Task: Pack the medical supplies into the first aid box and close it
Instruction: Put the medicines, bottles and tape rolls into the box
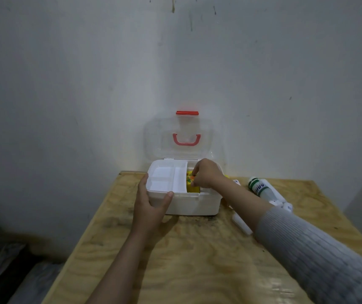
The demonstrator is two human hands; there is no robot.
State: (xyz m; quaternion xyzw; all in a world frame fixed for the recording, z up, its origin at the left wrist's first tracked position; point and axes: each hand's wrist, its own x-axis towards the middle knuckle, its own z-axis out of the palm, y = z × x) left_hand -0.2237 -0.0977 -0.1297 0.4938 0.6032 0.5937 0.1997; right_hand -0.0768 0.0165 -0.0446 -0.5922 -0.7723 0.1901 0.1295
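Two hands work at the box (188, 204), which sits at the table's (197, 260) twelve o'clock edge against the wall, its clear lid (178, 130) standing open. The left hand (150, 204) braces the box's seven o'clock corner, its grip spread wide with the thumb hooked over the front rim beside the tray (167, 177). That white divided tray fills the left half and looks empty. The right hand (205, 174) reaches into the right half, its grip narrowed on a yellow pack (190, 185); I cannot tell if the pack is already let go.

So the step in hand looks like seating that pack below the tray level. Several supplies wait outside: a bottle (260, 188) with a green cap at three o'clock of the box, and a white tube (242, 224) at five o'clock, partly under the sleeve. Next, I judge, the right hand must withdraw and fetch one of these while the left steadies the box.
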